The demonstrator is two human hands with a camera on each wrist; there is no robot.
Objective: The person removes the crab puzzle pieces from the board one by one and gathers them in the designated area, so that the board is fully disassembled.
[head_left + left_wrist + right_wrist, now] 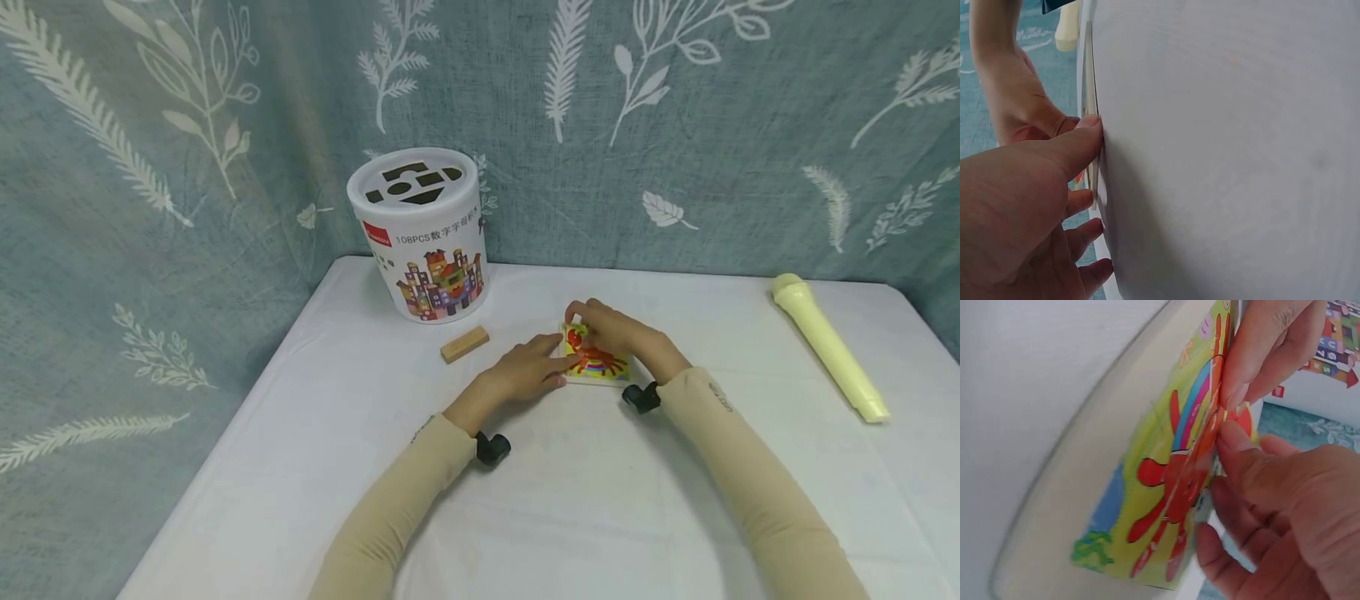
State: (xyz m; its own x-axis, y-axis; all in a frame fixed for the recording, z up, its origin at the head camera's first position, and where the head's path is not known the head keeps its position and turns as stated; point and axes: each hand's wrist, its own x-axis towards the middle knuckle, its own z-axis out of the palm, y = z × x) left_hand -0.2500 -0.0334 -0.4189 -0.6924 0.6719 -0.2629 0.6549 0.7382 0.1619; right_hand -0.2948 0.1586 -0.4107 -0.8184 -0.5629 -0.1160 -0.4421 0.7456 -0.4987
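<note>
A flat crab jigsaw puzzle [600, 364], red crab on yellow-green in a pale board, lies on the white table. My left hand [525, 369] is at its left side, fingers mostly straight. Its index finger rests over the picture, and in the left wrist view the thumb [1088, 134] lies along the board's near edge. From the far right side reaches my right hand [611, 329]. In the right wrist view the right thumb [1241, 444] presses on the crab, with the other fingers bent at the board's far edge. Both hands cover part of the picture.
Left of the puzzle lies a small wooden block [464, 344]. Behind it stands a white block bucket [423, 242] with shape holes in its lid. A pale yellow toy microphone [828, 346] lies at the right. A patterned blue-green curtain [525, 208] hangs behind the table [570, 517].
</note>
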